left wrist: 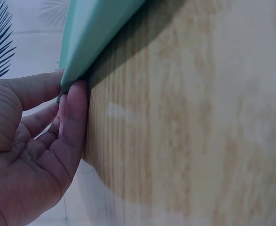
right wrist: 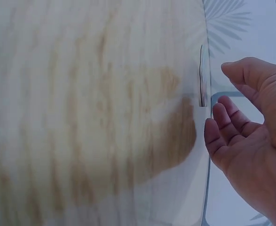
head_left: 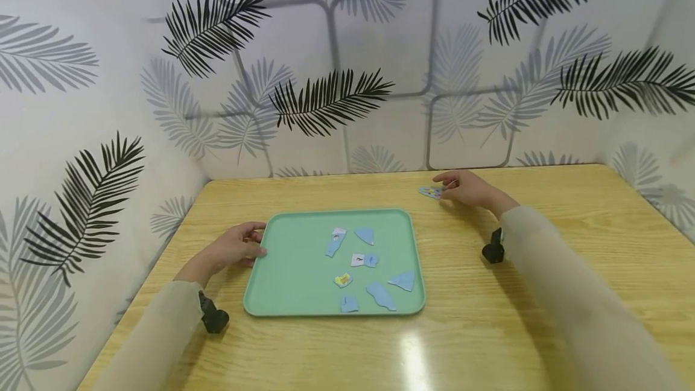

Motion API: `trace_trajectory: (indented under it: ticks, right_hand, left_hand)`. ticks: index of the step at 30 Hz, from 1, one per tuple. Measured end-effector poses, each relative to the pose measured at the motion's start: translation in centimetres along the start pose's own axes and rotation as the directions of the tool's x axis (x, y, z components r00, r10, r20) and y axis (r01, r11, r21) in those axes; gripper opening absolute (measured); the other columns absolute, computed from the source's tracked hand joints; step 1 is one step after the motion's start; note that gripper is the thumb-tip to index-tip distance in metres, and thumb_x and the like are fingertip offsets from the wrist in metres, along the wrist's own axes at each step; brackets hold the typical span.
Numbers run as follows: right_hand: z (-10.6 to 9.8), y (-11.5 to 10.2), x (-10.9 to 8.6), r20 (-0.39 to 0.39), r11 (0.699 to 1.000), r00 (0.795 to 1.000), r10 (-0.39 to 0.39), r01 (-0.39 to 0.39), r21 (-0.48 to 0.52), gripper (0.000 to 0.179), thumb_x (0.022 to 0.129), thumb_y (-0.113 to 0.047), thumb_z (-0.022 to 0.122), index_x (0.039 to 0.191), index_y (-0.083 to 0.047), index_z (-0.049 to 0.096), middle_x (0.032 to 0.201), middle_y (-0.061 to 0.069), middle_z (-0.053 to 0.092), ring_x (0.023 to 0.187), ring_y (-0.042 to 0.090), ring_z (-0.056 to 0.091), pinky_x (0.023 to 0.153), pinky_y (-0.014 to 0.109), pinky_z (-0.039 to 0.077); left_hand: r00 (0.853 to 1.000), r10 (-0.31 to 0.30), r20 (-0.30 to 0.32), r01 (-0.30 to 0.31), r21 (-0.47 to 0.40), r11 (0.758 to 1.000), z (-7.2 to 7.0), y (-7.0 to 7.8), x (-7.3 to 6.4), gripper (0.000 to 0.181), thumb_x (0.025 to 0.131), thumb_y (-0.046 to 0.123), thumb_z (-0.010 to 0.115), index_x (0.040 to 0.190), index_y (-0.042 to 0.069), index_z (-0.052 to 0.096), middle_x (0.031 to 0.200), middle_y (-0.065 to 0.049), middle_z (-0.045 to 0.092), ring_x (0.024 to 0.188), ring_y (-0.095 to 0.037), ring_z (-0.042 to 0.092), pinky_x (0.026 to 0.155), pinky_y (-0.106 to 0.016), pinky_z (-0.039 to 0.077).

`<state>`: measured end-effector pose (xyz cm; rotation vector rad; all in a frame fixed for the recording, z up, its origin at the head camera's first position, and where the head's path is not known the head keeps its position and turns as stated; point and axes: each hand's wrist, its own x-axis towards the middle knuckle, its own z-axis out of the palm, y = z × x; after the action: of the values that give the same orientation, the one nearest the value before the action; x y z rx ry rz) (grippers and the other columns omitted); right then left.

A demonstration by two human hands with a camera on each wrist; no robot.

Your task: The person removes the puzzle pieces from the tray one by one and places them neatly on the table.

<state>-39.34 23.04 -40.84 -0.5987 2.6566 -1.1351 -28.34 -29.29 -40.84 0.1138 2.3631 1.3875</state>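
Note:
A green tray (head_left: 293,258) lies on the wooden table with several flat, irregular puzzle pieces on it, mostly light blue. My left hand (head_left: 239,246) grips the tray's left rim; in the left wrist view the thumb and fingers of that hand (left wrist: 39,136) pinch the tray's edge (left wrist: 95,33). Near the table's far edge lies a small flat blue piece with a yellow pattern (head_left: 431,192). Right beside it is my right hand (head_left: 467,189). The right wrist view shows that hand (right wrist: 255,122) with thumb and fingers apart, next to the thin piece (right wrist: 201,77) seen nearly edge-on.
Among the pieces on the tray are a yellow-printed one (head_left: 343,280) and a long blue one (head_left: 381,295). The wooden table (head_left: 488,306) stretches to the right and front. Behind it rises a wall (head_left: 380,125) with a palm-leaf pattern.

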Motion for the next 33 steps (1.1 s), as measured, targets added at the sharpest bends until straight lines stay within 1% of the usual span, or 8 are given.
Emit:
trace_trajectory:
  ticks: [6, 9, 12, 19, 26, 33]
  right_hand:
    - [0.1, -0.4, -0.7, 0.002, 0.999, 0.999, -0.037, 0.037, 0.039, 0.045, 0.093, -0.005, 0.062, 0.136, 0.003, 0.052, 0.127, 0.026, 0.052, 0.114, 0.037, 0.049, 0.093, 0.049, 0.042]
    - [0.4, -0.8, -1.3, 0.013, 0.997, 0.997, -0.072, 0.071, 0.030, 0.045, 0.092, -0.005, 0.062, 0.136, 0.002, 0.053, 0.124, 0.024, 0.054, 0.113, 0.037, 0.052, 0.093, 0.049, 0.043]
    - [0.9, -1.4, -2.0, 0.032, 0.995, 0.995, -0.096, 0.095, 0.038, 0.045, 0.092, -0.004, 0.063, 0.135, 0.001, 0.054, 0.122, 0.023, 0.055, 0.113, 0.037, 0.052, 0.093, 0.048, 0.043]
    - [2.2, -2.8, -3.3, 0.072, 0.988, 0.988, -0.134, 0.128, 0.084, 0.045, 0.092, -0.003, 0.063, 0.136, 0.001, 0.054, 0.126, 0.023, 0.054, 0.116, 0.036, 0.050, 0.093, 0.048, 0.042]
    - [3.6, -3.7, -4.5, 0.097, 0.981, 0.980, -0.172, 0.162, 0.104, 0.042, 0.093, -0.005, 0.063, 0.134, 0.000, 0.056, 0.123, 0.020, 0.056, 0.112, 0.034, 0.053, 0.094, 0.050, 0.044]
    - [5.0, -5.1, -6.0, 0.119, 0.972, 0.973, -0.198, 0.179, 0.152, 0.041, 0.093, -0.007, 0.065, 0.133, 0.001, 0.056, 0.119, 0.016, 0.057, 0.107, 0.030, 0.054, 0.090, 0.047, 0.045]
  left_hand:
    - [1.000, -0.012, -0.013, 0.012, 0.009, 1.000, 0.1, 0.1, 0.1, 0.064, 0.092, 0.004, 0.065, 0.147, 0.000, 0.034, 0.111, -0.014, 0.041, 0.092, -0.024, 0.048, 0.070, -0.034, 0.052]
    - [1.000, -0.009, -0.018, 0.009, 0.011, 1.000, 0.2, 0.1, 0.1, 0.063, 0.092, 0.005, 0.065, 0.147, 0.000, 0.034, 0.111, -0.014, 0.041, 0.092, -0.024, 0.048, 0.070, -0.035, 0.052]
    - [1.000, -0.008, -0.019, 0.009, 0.012, 1.000, 0.2, 0.1, 0.1, 0.063, 0.092, 0.005, 0.064, 0.147, 0.000, 0.033, 0.111, -0.014, 0.041, 0.093, -0.024, 0.047, 0.071, -0.035, 0.052]
    - [1.000, -0.009, -0.027, 0.009, 0.011, 1.000, 0.2, -0.1, 0.2, 0.064, 0.092, 0.005, 0.064, 0.148, 0.000, 0.033, 0.111, -0.013, 0.041, 0.093, -0.024, 0.046, 0.070, -0.035, 0.051]
    - [1.000, -0.003, -0.025, 0.003, 0.006, 1.000, 0.3, -0.2, 0.2, 0.063, 0.093, 0.005, 0.063, 0.148, 0.001, 0.033, 0.112, -0.015, 0.042, 0.093, -0.025, 0.046, 0.071, -0.035, 0.051]
    - [0.999, -0.013, -0.033, 0.013, 0.014, 1.000, 0.2, -0.5, 0.4, 0.063, 0.092, 0.005, 0.064, 0.148, 0.002, 0.034, 0.112, -0.015, 0.042, 0.095, -0.025, 0.047, 0.072, -0.034, 0.051]
